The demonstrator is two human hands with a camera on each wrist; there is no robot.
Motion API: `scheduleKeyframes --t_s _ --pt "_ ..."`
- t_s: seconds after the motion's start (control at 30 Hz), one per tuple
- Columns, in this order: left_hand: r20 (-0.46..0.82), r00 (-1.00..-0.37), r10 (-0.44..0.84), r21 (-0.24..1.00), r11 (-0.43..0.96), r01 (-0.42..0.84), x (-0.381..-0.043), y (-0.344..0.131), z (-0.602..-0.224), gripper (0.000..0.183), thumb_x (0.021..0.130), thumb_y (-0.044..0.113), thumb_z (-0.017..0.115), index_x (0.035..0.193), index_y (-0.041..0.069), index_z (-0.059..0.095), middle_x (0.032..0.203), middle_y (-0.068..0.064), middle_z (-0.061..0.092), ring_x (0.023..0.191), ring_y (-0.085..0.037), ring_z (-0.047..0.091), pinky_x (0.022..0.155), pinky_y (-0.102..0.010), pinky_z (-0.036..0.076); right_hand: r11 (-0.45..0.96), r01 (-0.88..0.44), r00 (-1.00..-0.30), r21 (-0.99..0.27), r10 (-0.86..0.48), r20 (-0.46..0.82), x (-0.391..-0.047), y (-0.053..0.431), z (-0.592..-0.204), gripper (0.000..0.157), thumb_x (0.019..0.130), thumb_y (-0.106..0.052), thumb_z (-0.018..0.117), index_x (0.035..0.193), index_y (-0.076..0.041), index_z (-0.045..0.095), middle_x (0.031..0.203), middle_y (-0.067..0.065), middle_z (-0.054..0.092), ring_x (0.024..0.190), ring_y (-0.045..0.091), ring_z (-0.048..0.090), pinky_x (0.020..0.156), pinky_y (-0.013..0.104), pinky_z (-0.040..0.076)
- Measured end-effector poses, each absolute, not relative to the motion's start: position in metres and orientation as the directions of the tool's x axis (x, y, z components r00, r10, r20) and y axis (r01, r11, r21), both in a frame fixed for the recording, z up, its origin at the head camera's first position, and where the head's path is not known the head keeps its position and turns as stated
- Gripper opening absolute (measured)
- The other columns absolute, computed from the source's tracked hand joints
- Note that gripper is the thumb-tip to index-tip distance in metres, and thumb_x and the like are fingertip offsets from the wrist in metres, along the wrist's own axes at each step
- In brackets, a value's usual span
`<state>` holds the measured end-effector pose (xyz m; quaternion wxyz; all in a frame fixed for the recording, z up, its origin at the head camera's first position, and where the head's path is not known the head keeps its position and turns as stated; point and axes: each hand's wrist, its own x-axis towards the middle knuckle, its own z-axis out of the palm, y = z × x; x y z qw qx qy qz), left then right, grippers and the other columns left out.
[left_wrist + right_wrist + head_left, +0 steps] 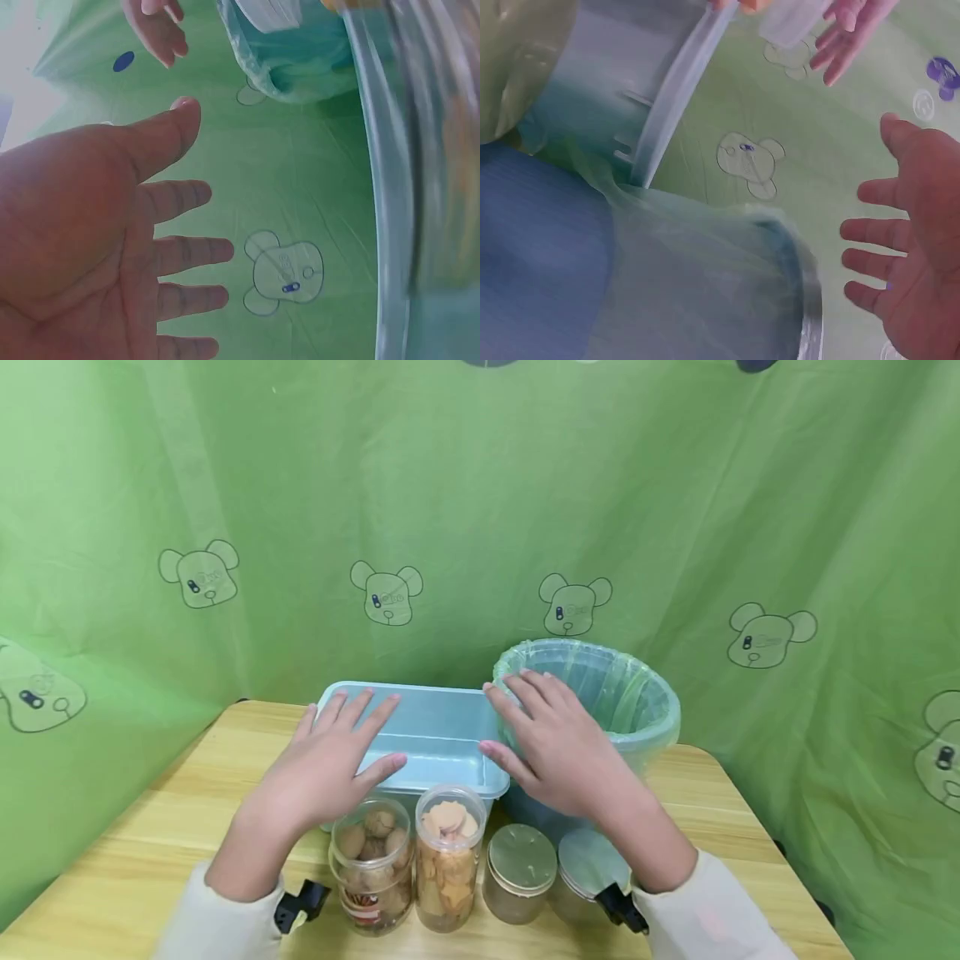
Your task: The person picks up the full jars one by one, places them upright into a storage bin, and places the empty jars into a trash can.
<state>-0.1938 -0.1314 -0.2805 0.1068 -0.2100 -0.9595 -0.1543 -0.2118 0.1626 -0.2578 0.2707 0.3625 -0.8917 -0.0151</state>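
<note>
Behind it all hangs the green curtain (465, 485), and here's your wooden table (187, 793). On the right stands the bin (662, 717), its thin liner (630, 693) folded over the rim; go gently there, because that film could well snag on a fingertip. Just beside it, the pale blue tub (442, 718) sits side-on to you: best taken, I'd say, by 2 opposite rims at once, so it rises level.

And the hands! Your left hand (337, 768) hovers over the tub's left part, your right hand (558, 739) near the bin's near-left rim; both have fingers straight and spread, gripping nothing. Mind your wrists, they're above the jars.

Down front, 4 of them in a row: the walnut jar (372, 868), the tall biscuit jar (448, 881), then 2 short ones, the left short jar (521, 868) and the right short jar (591, 867). The tall one looks likeliest to tip, so hold it low.
</note>
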Motion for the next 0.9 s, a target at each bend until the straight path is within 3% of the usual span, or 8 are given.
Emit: scheduleKeyframes --t_s 0.3,0.57,0.73,0.9 --pt "0.213 -0.896 0.389 0.313 0.842 0.44 -0.2 -0.16 -0.287 0.072 0.105 0.056 0.046 0.162 0.015 0.032 0.164 -0.026 0.025 0.15 -0.052 0.016 0.117 -0.073 0.01 0.573 -0.731 -0.384 0.372 -0.795 0.47 -0.215 0.153 -0.27 0.065 0.11 -0.052 0.029 0.145 -0.003 0.054 0.142 0.021 0.056 0.138 0.039 0.047 0.121 0.052 0.029" --pt "0.198 -0.894 0.402 0.327 0.832 0.447 -0.216 -0.18 -0.299 0.07 0.106 0.051 0.048 0.159 0.008 0.035 0.159 -0.027 0.035 0.144 -0.055 0.029 0.111 -0.076 0.023 0.475 -0.766 -0.313 0.433 -0.864 0.395 -0.211 0.144 -0.279 0.069 0.109 -0.054 0.019 0.143 -0.005 0.055 0.139 0.019 0.059 0.134 0.036 0.05 0.121 0.049 0.031" --pt "0.163 -0.907 0.388 0.365 0.831 0.421 -0.228 -0.193 -0.31 0.072 0.105 0.048 0.051 0.157 0.001 0.036 0.156 -0.034 0.034 0.14 -0.059 0.031 0.11 -0.075 0.027 0.411 -0.788 -0.262 0.459 -0.898 0.354 -0.207 0.137 -0.286 0.073 0.109 -0.056 0.013 0.146 -0.007 0.052 0.138 0.017 0.059 0.132 0.034 0.052 0.119 0.047 0.034" --pt "0.152 -0.915 0.374 0.406 0.82 0.403 -0.24 -0.208 -0.323 0.072 0.106 0.045 0.053 0.154 -0.005 0.037 0.152 -0.039 0.036 0.138 -0.061 0.032 0.11 -0.073 0.028 0.359 -0.814 -0.225 0.457 -0.92 0.321 -0.203 0.132 -0.291 0.07 0.108 -0.057 0.017 0.146 -0.009 0.051 0.136 0.013 0.059 0.128 0.031 0.053 0.115 0.044 0.039"
